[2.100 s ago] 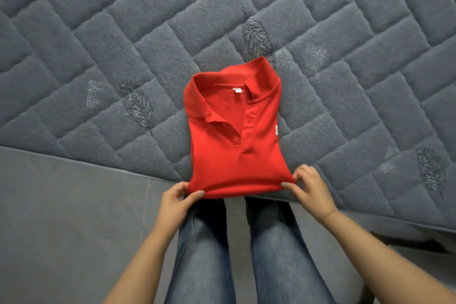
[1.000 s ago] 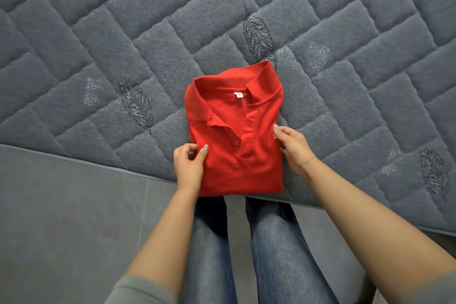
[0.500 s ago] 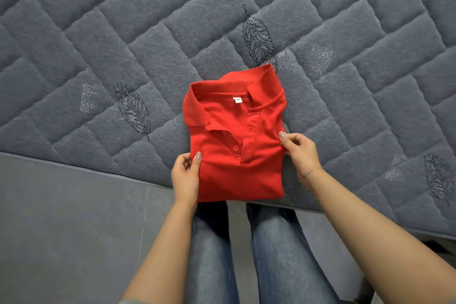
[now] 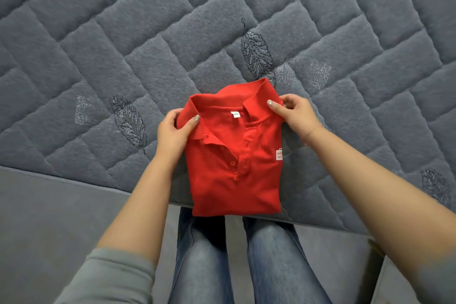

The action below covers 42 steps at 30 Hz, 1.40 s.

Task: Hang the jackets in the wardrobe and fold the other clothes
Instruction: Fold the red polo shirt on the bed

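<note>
- Folded red polo shirt (image 4: 232, 180) lies at quilted grey bed (image 4: 172, 32) edge.
- L hand (image 4: 172, 131) pinches collar's left corner.
- R hand (image 4: 296, 112) pinches collar's right corner.

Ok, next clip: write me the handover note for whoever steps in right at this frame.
Left hand: pinches the collar's left corner of the red polo shirt.
Right hand: pinches the collar's right corner.
Shirt lies folded into a compact rectangle, front up, at the near edge of the grey quilted bed.
Done: this shirt is folded.
Left: tidy the collar and set it aside. No jackets, wardrobe or other clothes are in view.
</note>
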### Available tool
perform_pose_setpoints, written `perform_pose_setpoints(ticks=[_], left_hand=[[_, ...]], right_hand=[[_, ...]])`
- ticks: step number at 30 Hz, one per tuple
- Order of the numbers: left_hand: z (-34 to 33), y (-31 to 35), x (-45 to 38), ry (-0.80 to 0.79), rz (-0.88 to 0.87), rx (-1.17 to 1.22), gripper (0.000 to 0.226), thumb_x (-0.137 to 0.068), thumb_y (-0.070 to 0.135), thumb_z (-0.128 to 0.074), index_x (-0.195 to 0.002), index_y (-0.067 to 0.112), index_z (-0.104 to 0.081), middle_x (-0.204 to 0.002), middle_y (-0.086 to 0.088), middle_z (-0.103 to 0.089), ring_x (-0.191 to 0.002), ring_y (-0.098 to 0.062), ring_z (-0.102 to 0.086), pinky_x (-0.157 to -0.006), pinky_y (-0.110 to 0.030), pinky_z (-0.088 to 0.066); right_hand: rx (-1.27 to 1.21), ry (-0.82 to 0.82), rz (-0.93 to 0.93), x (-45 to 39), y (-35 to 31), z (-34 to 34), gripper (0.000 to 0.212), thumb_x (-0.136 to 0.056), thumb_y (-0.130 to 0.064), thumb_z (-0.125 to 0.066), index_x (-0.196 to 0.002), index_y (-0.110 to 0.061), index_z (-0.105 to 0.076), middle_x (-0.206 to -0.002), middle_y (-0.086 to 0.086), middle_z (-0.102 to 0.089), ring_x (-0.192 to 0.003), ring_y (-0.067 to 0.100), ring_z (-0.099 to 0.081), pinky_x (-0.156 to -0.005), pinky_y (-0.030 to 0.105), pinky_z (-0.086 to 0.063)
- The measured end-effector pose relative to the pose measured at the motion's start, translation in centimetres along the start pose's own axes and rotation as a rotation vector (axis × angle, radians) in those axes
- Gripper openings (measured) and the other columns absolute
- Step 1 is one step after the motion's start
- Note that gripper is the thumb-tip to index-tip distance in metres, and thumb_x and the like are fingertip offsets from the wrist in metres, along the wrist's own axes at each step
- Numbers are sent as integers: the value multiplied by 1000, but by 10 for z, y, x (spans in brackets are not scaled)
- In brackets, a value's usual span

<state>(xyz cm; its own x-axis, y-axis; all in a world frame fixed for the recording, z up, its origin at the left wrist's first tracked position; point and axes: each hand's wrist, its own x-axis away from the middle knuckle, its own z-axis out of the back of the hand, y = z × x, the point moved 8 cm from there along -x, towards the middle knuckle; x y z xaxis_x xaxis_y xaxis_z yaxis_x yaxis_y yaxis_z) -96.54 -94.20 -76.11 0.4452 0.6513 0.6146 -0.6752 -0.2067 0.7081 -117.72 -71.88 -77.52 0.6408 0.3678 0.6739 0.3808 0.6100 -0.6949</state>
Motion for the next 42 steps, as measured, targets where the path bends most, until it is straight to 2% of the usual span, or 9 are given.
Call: perform_pose_setpoints(ticks=[5, 10, 14, 18, 24, 28, 33, 38, 42], left_hand=[[21, 29, 2, 30, -324, -352, 20, -83, 23, -75, -87, 4, -73, -93, -5, -55, -91, -16, -53, -81, -13, -39], [20, 68, 22, 29, -635, -479, 25, -81, 14, -76, -62, 3, -64, -122, 0, -57, -102, -19, -54, -93, -27, -40], [14, 71, 23, -79, -545, -253, 20, -80, 8, -63, -60, 8, -61, -113, 10, -67, -101, -7, -57, -91, -22, -41], [13, 38, 11, -184, -114, 230, 33, -77, 12, -62, -52, 27, -48, -54, 17, -43, -54, 0, -38, -52, -18, -31], [5, -13, -1, -19, 199, 481, 23, -90, 7, -66, -82, 20, -47, -68, 8, -68, -59, 0, -61, -56, -14, -49], [1, -17, -10, 65, 181, 396, 18, -91, 11, -66, -100, 14, -51, -91, -2, -69, -74, -4, -65, -71, -19, -51], [17, 10, 3, 199, -95, -101, 33, -86, 25, -73, -110, 11, -57, -110, -10, -61, -93, -13, -57, -88, -23, -45], [9, 41, 14, 213, -286, -466, 27, -90, 29, -66, -113, 16, -64, -124, -3, -57, -119, -22, -46, -98, -28, -30], [-31, 83, 14, 2, -615, -614, 23, -88, 25, -66, -111, 22, -67, -120, 4, -61, -116, -20, -50, -92, -31, -31]], right_hand=[[371, 134, 404, 15, -36, 25, 23, -88, -17, -70, -73, -1, -64, -99, 3, -54, -83, 16, -51, -75, 20, -40], [456, 64, 723, 48, -79, 21, 32, -75, 3, -63, -52, -4, -41, -133, 4, -56, -111, 24, -54, -100, 31, -38], [24, -147, 444, 44, -76, 7, 45, -77, 12, -53, -56, -19, -28, -112, 12, -70, -103, 16, -64, -85, 23, -44], [-386, -173, -17, 30, -33, 4, 44, -87, 6, -54, -54, -18, -38, -65, 7, -62, -53, 11, -45, -50, 18, -31], [-402, 107, -263, 10, 26, 3, 20, -96, -13, -59, -76, -15, -57, -62, -4, -56, -48, 0, -47, -52, 17, -45], [-86, 287, -67, 15, 13, 8, 5, -94, -12, -61, -91, -10, -57, -76, -1, -53, -66, 6, -49, -71, 25, -43], [533, 444, 385, 54, -50, 3, 32, -86, -42, -63, -80, -14, -50, -83, 0, -51, -80, 22, -53, -72, 36, -40], [944, 144, 41, 28, -37, -45, 63, -81, -62, -61, -113, -8, -46, -117, 11, -57, -108, 31, -58, -81, 42, -47], [737, 291, 48, 31, -36, -28, 24, -90, -29, -52, -99, -7, -55, -100, 16, -65, -93, 36, -61, -73, 39, -42]])
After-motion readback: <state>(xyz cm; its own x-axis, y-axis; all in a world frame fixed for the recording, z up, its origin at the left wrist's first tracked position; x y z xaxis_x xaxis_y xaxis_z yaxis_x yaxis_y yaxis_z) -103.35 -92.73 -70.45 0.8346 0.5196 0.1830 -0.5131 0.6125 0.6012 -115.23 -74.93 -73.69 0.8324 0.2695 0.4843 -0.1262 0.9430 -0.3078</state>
